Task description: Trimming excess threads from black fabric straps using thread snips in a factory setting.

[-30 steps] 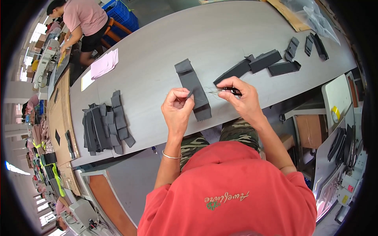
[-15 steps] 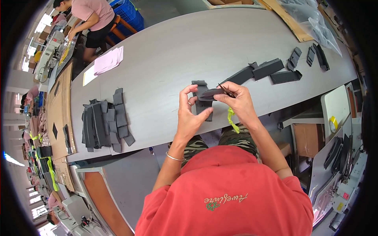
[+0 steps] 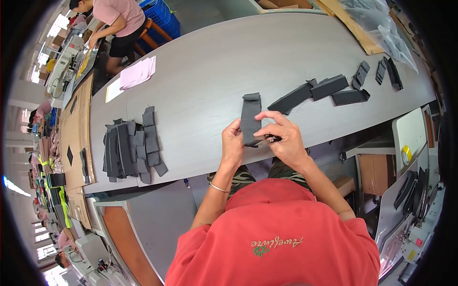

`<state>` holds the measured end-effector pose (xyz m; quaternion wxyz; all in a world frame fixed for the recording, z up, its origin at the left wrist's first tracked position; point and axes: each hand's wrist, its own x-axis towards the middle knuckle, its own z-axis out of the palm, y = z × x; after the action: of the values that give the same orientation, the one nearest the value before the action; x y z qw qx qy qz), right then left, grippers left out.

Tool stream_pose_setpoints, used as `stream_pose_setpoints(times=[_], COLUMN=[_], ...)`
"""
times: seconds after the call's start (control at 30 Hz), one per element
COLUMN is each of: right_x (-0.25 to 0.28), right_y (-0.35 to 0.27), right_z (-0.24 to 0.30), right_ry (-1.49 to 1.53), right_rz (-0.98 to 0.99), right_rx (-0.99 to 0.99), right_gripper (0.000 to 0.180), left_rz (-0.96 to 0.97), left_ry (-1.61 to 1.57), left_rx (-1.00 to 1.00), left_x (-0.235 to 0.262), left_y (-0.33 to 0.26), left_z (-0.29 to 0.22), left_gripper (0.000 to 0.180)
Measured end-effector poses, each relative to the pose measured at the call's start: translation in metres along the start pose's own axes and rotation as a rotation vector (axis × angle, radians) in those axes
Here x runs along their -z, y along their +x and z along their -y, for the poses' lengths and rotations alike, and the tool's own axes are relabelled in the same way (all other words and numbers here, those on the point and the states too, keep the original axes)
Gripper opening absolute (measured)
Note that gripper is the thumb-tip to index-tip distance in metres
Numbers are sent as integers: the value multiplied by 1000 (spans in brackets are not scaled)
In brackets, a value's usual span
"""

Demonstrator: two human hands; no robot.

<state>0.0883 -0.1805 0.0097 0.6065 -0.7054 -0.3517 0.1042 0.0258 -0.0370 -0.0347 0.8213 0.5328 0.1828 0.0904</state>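
Pinching the lower end of a dark fabric strip point(image 3: 250, 117), the left hand point(image 3: 232, 145) and right hand point(image 3: 281, 138) both close their grip above the grey worktop point(image 3: 210, 76).

One dark fabric strip point(image 3: 250, 119) in hand; six loose strips at two o'clock point(image 3: 350, 97); one stacked pile point(image 3: 131, 145) at nine; one pink paper stack point(image 3: 138, 74).

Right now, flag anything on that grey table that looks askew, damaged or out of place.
Nothing stands out. The left hand and right hand hold one dark fabric strip over the table edge. A loosely fanned stack of strips lies to the left, several more pieces to the right, pink sheets farther back. No spill or damage shows.
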Motion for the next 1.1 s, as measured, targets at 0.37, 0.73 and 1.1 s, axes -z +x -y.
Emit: stream_pose_setpoints(times=[0.37,0.73,1.1], right_x=[17,28,26], right_y=[-4,17,18], right_z=[-2,3,3], right_ry=[-68,-475,-437], right_rz=[20,-150,-188], right_rx=[-55,135,160], right_gripper=[32,13,10], left_rz=[126,86,65], left_ry=[-89,-141,-221], left_rx=[-84,-19,0], left_x=[-7,-7,-8], left_y=[-3,-10,-13], left_z=[-21,-32,-34], left_gripper=[25,24,24])
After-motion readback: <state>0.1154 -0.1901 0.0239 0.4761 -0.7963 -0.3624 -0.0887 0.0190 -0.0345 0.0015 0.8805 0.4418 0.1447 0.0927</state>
